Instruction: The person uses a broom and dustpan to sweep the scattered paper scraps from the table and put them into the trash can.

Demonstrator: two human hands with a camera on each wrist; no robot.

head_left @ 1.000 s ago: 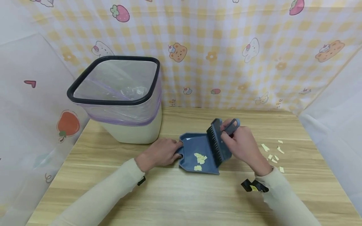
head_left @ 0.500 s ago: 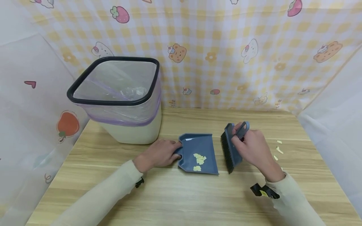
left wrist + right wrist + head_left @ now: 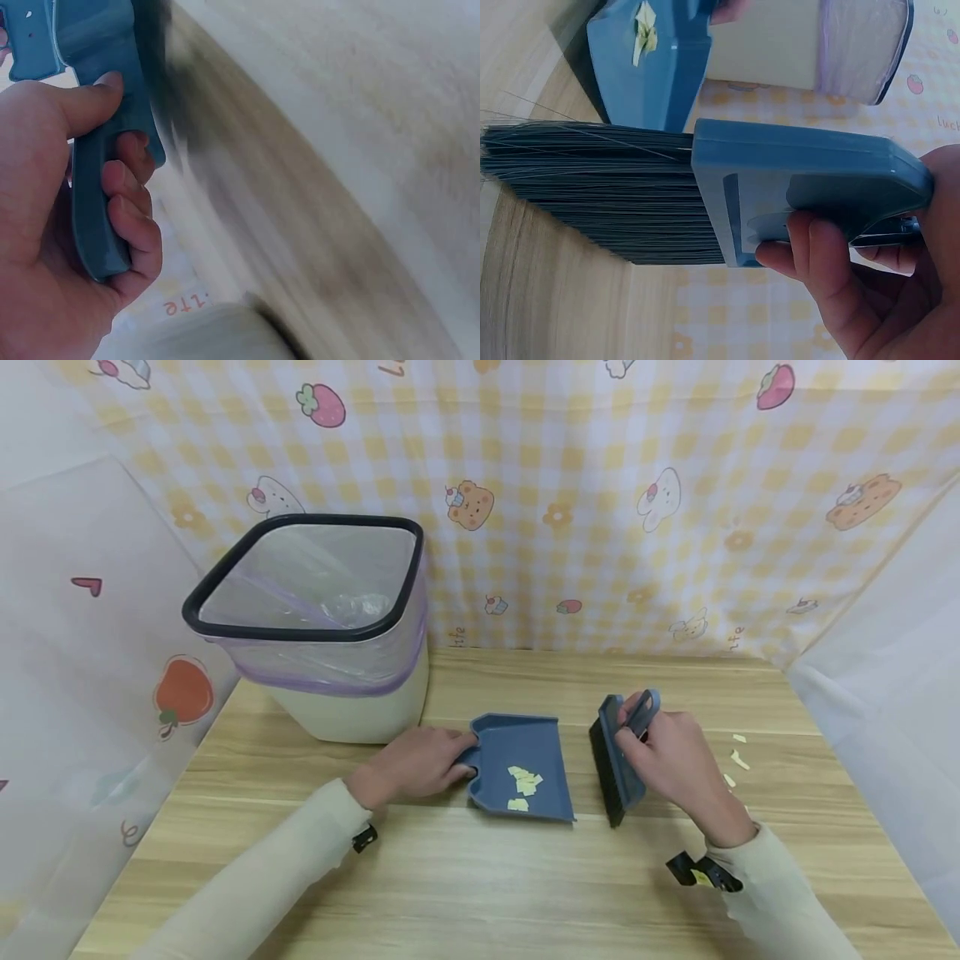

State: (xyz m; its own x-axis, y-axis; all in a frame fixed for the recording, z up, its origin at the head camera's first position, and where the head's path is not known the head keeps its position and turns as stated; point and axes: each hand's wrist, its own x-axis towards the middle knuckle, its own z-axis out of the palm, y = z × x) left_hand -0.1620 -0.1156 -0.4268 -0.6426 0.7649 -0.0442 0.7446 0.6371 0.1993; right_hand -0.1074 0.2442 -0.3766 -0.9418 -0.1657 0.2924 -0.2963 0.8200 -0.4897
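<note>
A blue dustpan (image 3: 525, 747) lies on the wooden table with several pale yellow paper scraps (image 3: 525, 779) in it. My left hand (image 3: 420, 762) grips its handle; in the left wrist view the fingers curl round that handle (image 3: 101, 202). To the right of the pan's open edge, my right hand (image 3: 675, 760) holds a blue hand brush (image 3: 621, 760) by its looped handle. The brush's dark bristles (image 3: 607, 195) point down toward the tabletop, apart from the pan. More paper scraps (image 3: 739, 760) lie on the table beyond the right hand, partly hidden by it.
A cream trash bin (image 3: 360, 714) with a black rim and a clear, purple-edged bag stands at the back left, close to the left hand. Behind the table (image 3: 480, 885) hangs a yellow checked cloth (image 3: 555, 460). White sheeting borders both sides.
The brush has moved right, off the dustpan's edge, and come down close over the table. Some scraps on the right are now hidden behind the right hand. The dustpan has shifted slightly left.
</note>
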